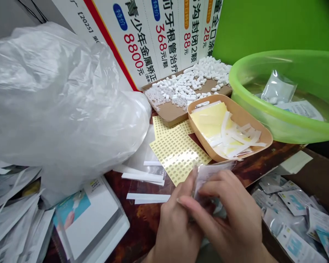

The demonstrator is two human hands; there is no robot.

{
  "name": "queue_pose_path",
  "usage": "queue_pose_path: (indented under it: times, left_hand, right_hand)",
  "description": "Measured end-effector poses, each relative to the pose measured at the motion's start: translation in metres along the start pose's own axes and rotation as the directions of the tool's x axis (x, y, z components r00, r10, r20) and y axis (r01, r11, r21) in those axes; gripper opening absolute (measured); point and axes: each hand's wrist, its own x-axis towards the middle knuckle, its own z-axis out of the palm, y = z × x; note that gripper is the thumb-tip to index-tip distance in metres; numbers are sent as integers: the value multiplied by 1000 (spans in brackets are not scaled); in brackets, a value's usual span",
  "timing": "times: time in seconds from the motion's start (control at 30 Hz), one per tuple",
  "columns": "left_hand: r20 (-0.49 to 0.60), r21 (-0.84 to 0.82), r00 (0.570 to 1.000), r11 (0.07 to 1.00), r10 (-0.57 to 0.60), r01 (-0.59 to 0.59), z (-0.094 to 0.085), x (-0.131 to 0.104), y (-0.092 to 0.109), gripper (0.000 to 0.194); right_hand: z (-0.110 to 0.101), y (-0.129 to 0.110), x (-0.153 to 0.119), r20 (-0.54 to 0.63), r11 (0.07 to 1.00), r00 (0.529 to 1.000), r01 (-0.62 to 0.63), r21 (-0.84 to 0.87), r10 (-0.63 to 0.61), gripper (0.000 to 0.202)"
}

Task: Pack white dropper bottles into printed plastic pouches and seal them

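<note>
Both hands are close together at the front of the table, closed on a small transparent plastic packet (207, 175) with a white printed card in it. My left hand (178, 219) grips the packet's left edge. My right hand (230, 212) holds it from the right, thumb and fingers bent over its front. The lower part of the packet is hidden behind the fingers. Just beyond the hands lies a yellow sheet of small round stickers (178, 153). To the left are white strips (144, 178) and flat transparent bags (150, 186).
A tan bin (264, 137) holds yellow sheets and peeled strips. Behind it, a cardboard tray (171, 118) carries many small white pieces. At right are a green basin (285, 129) and a carton of packets (293, 208). A large plastic bag (65, 109) and white card stack (95, 219) stand left.
</note>
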Motion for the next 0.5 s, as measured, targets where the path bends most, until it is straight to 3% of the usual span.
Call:
queue_pose_path:
  times: [0.23,0.37,0.43,0.5]
  left_hand:
    - [78,253,984,951,161,-176,3,3,20,53]
    - [140,363,962,892,233,-268,3,9,29,58]
    - [175,377,963,889,206,-259,-2,11,31,58]
    - [204,344,966,913,157,-221,-10,12,33,54]
  right_hand:
    - [-9,-7,19,-47,954,997,-76,-291,65,45]
    - [-18,-10,28,-67,920,994,-105,-378,86,39]
    - [-27,-7,30,9,946,998,-63,-318,70,34]
    - [-38,-2,30,133,988,988,-57,-142,76,31]
